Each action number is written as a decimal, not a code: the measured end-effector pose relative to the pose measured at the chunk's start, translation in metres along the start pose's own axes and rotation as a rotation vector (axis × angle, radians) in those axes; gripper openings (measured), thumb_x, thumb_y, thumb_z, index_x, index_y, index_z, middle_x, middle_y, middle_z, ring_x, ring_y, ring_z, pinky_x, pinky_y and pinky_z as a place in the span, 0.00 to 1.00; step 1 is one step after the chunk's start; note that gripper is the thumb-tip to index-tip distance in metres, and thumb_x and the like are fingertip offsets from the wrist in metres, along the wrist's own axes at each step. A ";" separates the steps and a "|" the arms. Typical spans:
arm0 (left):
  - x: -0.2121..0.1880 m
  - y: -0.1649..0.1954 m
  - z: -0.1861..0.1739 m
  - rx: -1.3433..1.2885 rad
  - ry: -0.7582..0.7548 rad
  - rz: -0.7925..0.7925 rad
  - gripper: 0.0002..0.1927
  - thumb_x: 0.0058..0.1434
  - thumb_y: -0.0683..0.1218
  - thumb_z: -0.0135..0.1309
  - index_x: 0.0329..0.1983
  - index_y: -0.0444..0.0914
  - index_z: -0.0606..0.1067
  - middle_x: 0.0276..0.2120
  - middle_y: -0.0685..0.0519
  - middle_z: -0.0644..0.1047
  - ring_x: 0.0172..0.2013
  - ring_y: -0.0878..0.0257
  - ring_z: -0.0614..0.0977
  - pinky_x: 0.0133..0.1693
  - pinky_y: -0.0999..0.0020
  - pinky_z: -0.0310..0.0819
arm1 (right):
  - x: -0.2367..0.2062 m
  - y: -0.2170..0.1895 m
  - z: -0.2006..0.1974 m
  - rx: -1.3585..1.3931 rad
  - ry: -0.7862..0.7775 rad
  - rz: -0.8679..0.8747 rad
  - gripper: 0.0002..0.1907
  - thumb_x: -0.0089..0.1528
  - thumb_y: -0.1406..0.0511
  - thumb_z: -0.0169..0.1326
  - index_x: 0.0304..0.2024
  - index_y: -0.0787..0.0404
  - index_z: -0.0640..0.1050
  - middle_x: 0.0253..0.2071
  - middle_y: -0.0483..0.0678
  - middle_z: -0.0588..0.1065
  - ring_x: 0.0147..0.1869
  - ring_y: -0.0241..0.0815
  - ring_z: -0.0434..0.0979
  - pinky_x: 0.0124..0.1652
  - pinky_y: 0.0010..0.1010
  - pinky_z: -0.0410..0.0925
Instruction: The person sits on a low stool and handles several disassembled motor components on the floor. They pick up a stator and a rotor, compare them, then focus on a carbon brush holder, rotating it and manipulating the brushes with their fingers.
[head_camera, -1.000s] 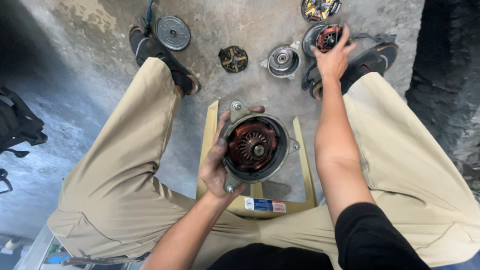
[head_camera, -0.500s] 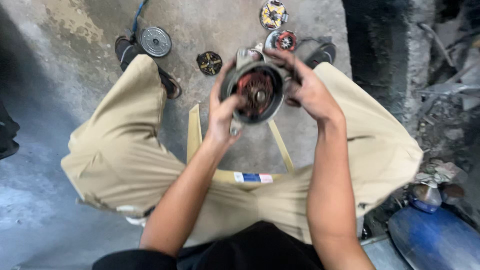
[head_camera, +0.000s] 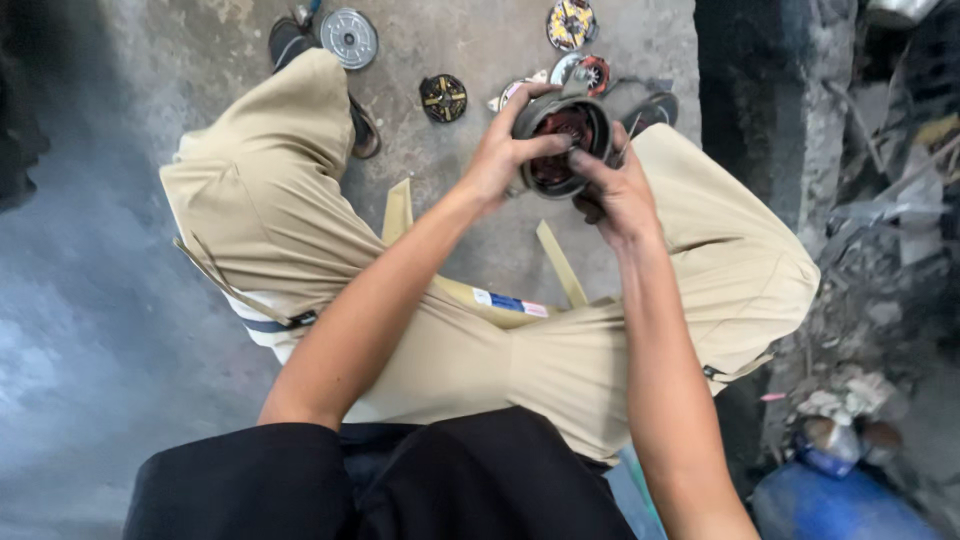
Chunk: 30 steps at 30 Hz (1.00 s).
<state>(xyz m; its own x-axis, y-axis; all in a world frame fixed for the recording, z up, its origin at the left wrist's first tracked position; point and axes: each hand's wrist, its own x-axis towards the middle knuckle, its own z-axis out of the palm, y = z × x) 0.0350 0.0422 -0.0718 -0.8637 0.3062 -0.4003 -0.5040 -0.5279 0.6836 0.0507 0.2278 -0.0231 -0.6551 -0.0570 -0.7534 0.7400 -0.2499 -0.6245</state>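
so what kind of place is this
Probably a small repair workshop, worked at floor level. Both hands, left hand and right hand, grip a round motor housing with copper windings, more round motor parts lie on the stained concrete floor, and scrap clutter is piled alongside.

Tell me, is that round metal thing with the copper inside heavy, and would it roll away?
The round metal part is probably heavy for its size: it looks like solid metal packed with copper windings, and both the left hand and right hand hold it. Being round, it might roll if set on its edge on the concrete floor.
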 end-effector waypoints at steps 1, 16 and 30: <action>0.004 -0.002 -0.007 0.076 0.031 0.002 0.38 0.53 0.43 0.70 0.66 0.38 0.68 0.57 0.45 0.78 0.58 0.55 0.79 0.60 0.61 0.75 | 0.005 0.002 0.001 -0.099 0.003 0.013 0.33 0.60 0.66 0.65 0.64 0.52 0.65 0.35 0.40 0.73 0.24 0.31 0.68 0.19 0.24 0.56; 0.028 0.042 -0.067 0.227 0.191 0.013 0.41 0.49 0.43 0.73 0.65 0.29 0.69 0.53 0.45 0.80 0.53 0.58 0.82 0.57 0.63 0.77 | 0.080 -0.056 0.039 -0.487 -0.393 0.204 0.33 0.60 0.55 0.61 0.67 0.48 0.69 0.31 0.37 0.67 0.28 0.26 0.63 0.26 0.20 0.54; 0.092 0.010 -0.198 0.375 0.827 -0.013 0.33 0.42 0.42 0.72 0.54 0.34 0.76 0.45 0.50 0.83 0.44 0.61 0.84 0.50 0.67 0.78 | 0.120 -0.030 -0.015 -0.994 -0.217 0.047 0.17 0.64 0.63 0.55 0.54 0.59 0.79 0.42 0.50 0.81 0.39 0.45 0.80 0.42 0.34 0.72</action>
<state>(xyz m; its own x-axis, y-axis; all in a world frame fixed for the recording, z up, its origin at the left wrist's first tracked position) -0.0486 -0.0922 -0.2229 -0.6539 -0.4320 -0.6212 -0.6064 -0.1917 0.7717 -0.0483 0.2427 -0.0980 -0.5630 -0.2446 -0.7894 0.4928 0.6674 -0.5583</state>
